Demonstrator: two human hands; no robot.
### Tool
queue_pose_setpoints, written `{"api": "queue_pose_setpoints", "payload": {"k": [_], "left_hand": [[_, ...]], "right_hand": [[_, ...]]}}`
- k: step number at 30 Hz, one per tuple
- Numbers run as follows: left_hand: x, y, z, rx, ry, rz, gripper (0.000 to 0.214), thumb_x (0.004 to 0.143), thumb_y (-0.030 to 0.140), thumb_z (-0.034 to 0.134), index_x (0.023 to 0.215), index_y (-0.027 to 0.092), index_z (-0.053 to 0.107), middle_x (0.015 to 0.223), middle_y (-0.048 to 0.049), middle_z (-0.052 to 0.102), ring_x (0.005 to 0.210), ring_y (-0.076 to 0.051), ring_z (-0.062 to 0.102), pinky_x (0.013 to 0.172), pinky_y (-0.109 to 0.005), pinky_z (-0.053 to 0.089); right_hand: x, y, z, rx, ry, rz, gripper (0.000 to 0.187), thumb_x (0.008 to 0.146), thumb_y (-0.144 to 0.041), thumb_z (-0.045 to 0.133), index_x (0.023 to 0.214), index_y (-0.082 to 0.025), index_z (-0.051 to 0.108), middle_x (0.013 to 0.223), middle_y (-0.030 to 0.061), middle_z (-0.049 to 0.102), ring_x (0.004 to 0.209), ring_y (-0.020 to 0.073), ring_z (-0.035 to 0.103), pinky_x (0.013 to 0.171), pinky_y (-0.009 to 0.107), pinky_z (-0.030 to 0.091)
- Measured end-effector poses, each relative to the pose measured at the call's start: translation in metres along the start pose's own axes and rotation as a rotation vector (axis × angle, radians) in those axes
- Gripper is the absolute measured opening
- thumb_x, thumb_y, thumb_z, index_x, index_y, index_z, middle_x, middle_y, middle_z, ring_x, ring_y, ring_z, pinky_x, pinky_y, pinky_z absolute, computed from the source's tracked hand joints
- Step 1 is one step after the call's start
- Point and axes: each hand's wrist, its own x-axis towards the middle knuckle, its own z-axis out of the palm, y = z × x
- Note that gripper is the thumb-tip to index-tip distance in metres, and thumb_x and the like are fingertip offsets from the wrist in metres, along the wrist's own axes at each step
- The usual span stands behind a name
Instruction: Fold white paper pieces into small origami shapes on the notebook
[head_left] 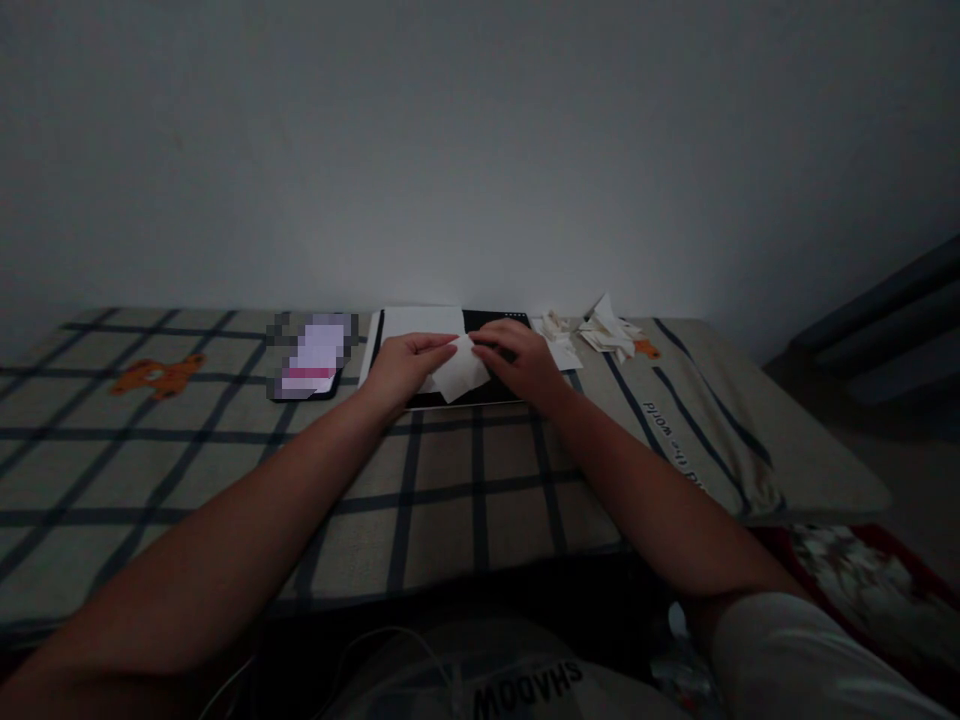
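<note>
A small white piece of paper point(460, 376) is pinched between both hands, over a black board or book point(495, 390) with a pale edge. My left hand point(409, 368) grips its upper left side between thumb and fingers. On the other side, my right hand point(517, 358) holds the upper right corner, fingertips close to those of the left. A larger white sheet point(420, 320) lies on the board behind my left hand. The fingers partly hide where the paper is held, so its folds are hard to make out.
A phone point(311, 360) with a lit, blurred screen lies left of the board. Crumpled or folded white paper pieces point(609, 328) rest to the right. All lie on a checked cloth point(225, 480) against a grey wall point(480, 150). At lower right is a red container point(892, 540) with whitish scraps.
</note>
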Motion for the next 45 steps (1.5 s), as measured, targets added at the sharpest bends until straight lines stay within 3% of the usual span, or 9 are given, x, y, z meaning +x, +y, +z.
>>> {"api": "queue_pose_setpoints", "payload": {"k": [3,8,13,20,27,33,40,42,45], "left_hand": [[-0.0005,-0.0013,0.0003,0.013,-0.059,0.019,0.039,0.068,0.036,0.075,0.099,0.014,0.073,0.092,-0.0102,0.073,0.078,-0.019,0.066,0.075,-0.033,0.051],[-0.0017,-0.0015,-0.0011,0.105,-0.122,0.033,0.037,0.072,0.039,0.072,0.1,0.016,0.072,0.092,-0.0101,0.073,0.079,-0.019,0.066,0.074,-0.034,0.052],[-0.0018,0.0008,-0.0032,0.212,-0.129,0.069,0.038,0.072,0.041,0.071,0.1,0.015,0.073,0.093,-0.0111,0.073,0.08,-0.02,0.066,0.072,-0.033,0.051],[-0.0003,-0.0014,-0.0039,0.167,-0.151,0.044,0.033,0.072,0.038,0.072,0.096,0.016,0.073,0.088,-0.0091,0.073,0.073,-0.017,0.065,0.068,-0.031,0.05],[-0.001,-0.0007,-0.0045,0.137,-0.124,0.032,0.034,0.072,0.039,0.071,0.097,0.016,0.073,0.088,-0.0085,0.073,0.073,-0.017,0.065,0.069,-0.031,0.05],[-0.0018,-0.001,-0.0021,0.128,-0.115,0.024,0.036,0.069,0.04,0.073,0.098,0.017,0.073,0.091,-0.0097,0.073,0.077,-0.019,0.065,0.071,-0.033,0.051],[-0.0007,-0.0015,-0.0027,0.118,-0.113,-0.002,0.035,0.071,0.04,0.071,0.095,0.015,0.074,0.089,-0.0099,0.073,0.075,-0.018,0.064,0.072,-0.032,0.049],[0.0008,-0.002,-0.0031,0.098,-0.062,-0.006,0.034,0.069,0.039,0.072,0.093,0.014,0.074,0.088,-0.0099,0.073,0.073,-0.017,0.063,0.07,-0.031,0.048],[0.0033,-0.0031,-0.0041,0.03,-0.011,-0.018,0.035,0.069,0.039,0.071,0.092,0.013,0.073,0.087,-0.01,0.072,0.07,-0.016,0.062,0.067,-0.03,0.048]], "right_hand": [[0.0007,0.004,0.0042,0.082,0.019,0.204,0.025,0.083,-0.033,0.061,0.103,-0.019,0.069,0.094,0.0064,0.069,0.082,0.0147,0.063,0.071,0.029,0.05],[-0.0003,0.0058,0.0053,0.197,-0.015,0.377,0.022,0.08,-0.036,0.064,0.091,-0.019,0.074,0.087,0.0048,0.073,0.079,0.0153,0.065,0.073,0.03,0.05],[0.0001,0.005,0.0036,0.231,-0.019,0.446,0.021,0.078,-0.037,0.065,0.086,-0.019,0.074,0.084,0.004,0.073,0.076,0.0155,0.066,0.071,0.029,0.05],[0.0023,-0.0007,0.0022,0.224,-0.07,0.463,0.023,0.082,-0.035,0.059,0.08,-0.017,0.072,0.076,0.0036,0.071,0.07,0.0142,0.062,0.066,0.028,0.047],[0.0007,0.0075,0.0066,0.493,-0.067,0.546,0.03,0.081,-0.042,0.059,0.09,-0.016,0.07,0.082,0.0042,0.071,0.073,0.0143,0.063,0.07,0.029,0.051],[0.002,0.0025,0.0027,0.343,-0.07,0.455,0.022,0.08,-0.037,0.061,0.081,-0.015,0.067,0.077,0.0026,0.068,0.07,0.0124,0.06,0.067,0.027,0.047],[0.0001,0.0048,0.0038,0.217,-0.014,0.398,0.025,0.083,-0.038,0.059,0.087,-0.015,0.068,0.082,0.0054,0.068,0.074,0.0142,0.06,0.068,0.028,0.047],[-0.0006,0.0038,0.0023,0.182,-0.012,0.289,0.032,0.084,-0.041,0.059,0.101,-0.015,0.066,0.092,0.0078,0.066,0.08,0.0152,0.061,0.07,0.029,0.048],[-0.0013,0.0023,-0.0023,0.049,-0.117,0.002,0.049,0.078,-0.046,0.066,0.118,-0.019,0.059,0.11,0.0109,0.06,0.1,0.02,0.056,0.083,0.035,0.048]]}}
